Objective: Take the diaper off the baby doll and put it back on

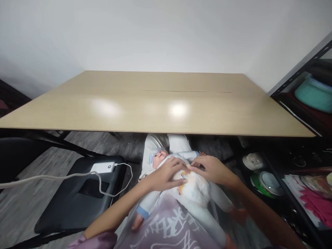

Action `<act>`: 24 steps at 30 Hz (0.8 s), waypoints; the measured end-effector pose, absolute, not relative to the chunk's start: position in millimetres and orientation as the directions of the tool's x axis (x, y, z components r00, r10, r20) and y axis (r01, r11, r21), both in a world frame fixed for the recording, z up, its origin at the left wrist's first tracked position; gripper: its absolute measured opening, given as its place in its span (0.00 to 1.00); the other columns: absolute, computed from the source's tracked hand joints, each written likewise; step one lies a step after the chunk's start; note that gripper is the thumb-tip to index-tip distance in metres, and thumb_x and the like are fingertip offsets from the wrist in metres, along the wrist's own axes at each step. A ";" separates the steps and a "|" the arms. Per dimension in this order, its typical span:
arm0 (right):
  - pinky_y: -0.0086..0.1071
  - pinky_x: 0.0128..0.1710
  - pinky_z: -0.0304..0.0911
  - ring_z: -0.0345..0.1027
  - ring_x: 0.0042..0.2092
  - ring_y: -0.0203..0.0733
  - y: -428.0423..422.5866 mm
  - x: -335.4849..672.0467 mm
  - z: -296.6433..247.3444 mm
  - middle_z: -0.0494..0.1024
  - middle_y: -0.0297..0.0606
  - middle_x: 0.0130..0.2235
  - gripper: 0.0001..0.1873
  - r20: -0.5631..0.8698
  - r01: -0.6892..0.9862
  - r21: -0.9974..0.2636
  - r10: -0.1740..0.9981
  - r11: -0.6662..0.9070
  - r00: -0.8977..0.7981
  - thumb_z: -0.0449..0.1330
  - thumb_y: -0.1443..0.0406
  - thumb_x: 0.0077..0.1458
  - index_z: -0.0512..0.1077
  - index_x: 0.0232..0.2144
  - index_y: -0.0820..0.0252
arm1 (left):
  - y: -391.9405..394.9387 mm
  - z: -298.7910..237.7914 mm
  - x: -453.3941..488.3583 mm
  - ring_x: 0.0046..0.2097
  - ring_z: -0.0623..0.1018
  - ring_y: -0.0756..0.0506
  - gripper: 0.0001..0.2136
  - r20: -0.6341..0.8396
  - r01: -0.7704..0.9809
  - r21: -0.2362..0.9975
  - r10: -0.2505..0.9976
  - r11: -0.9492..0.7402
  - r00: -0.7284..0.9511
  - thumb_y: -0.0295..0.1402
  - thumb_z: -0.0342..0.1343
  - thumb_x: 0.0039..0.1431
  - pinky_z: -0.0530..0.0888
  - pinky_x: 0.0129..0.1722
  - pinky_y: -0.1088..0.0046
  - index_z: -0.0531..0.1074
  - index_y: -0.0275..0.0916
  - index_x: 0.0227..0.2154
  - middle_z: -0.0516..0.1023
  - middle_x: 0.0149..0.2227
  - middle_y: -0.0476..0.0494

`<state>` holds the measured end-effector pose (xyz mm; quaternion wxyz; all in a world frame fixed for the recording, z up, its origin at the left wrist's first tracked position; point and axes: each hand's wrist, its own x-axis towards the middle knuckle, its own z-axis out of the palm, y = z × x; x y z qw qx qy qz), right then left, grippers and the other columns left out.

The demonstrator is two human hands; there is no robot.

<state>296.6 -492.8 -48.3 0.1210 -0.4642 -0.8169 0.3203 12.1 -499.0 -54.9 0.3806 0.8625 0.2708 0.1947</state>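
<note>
A baby doll (193, 193) in a white suit with a printed nappy (193, 183) lies on my lap, its head toward the table edge. My left hand (166, 173) rests on the doll's chest with its fingers curled onto the cloth. From the other side my right hand (211, 167) meets it, pinching the fabric at the doll's waist. The fingertips of both hands touch at the top edge of the nappy. One doll arm with a blue cuff (143, 211) hangs down at the left.
A wide light wooden table (155, 103) stands just ahead of my knees. On a black chair (77, 197) at the left lies a white power bank (103, 167) with a cable. Black shelves (298, 166) at the right hold bowls, a teal tub and pink packets.
</note>
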 end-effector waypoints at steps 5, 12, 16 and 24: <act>0.36 0.42 0.63 0.78 0.38 0.45 -490.7 286.6 -48.6 0.87 0.38 0.36 0.16 -0.094 0.753 -0.529 0.854 0.392 -0.511 0.59 0.59 0.73 0.82 0.35 0.55 | -502.7 -66.0 10.4 0.59 0.77 0.39 0.11 0.165 0.238 0.848 0.662 -0.474 0.731 0.42 0.63 0.76 0.69 0.66 0.58 0.80 0.43 0.53 0.80 0.55 0.39; 0.34 0.38 0.64 0.77 0.36 0.44 -456.2 304.8 -81.4 0.86 0.37 0.34 0.11 -0.118 0.794 -0.558 0.924 0.242 -0.365 0.61 0.60 0.69 0.80 0.35 0.55 | -515.3 -77.0 1.5 0.59 0.78 0.40 0.06 0.218 0.138 0.900 0.702 -0.413 0.677 0.38 0.62 0.77 0.71 0.64 0.59 0.78 0.42 0.47 0.82 0.53 0.40; 0.38 0.47 0.72 0.79 0.44 0.48 -454.8 311.6 -84.3 0.86 0.42 0.43 0.10 -0.003 0.756 -0.599 0.943 0.264 -0.331 0.60 0.58 0.71 0.80 0.43 0.55 | -520.9 -83.7 -3.2 0.57 0.79 0.41 0.05 0.258 0.130 0.896 0.736 -0.425 0.627 0.36 0.60 0.78 0.72 0.63 0.60 0.78 0.42 0.47 0.82 0.53 0.39; 0.51 0.75 0.62 0.68 0.72 0.56 -510.7 261.2 -43.5 0.74 0.48 0.72 0.24 0.014 0.545 -0.684 0.755 0.485 -0.655 0.58 0.56 0.77 0.74 0.69 0.54 | -552.0 -49.7 -54.3 0.53 0.80 0.40 0.06 0.047 0.296 0.884 0.698 -0.363 0.715 0.37 0.60 0.76 0.75 0.60 0.58 0.80 0.44 0.42 0.85 0.47 0.43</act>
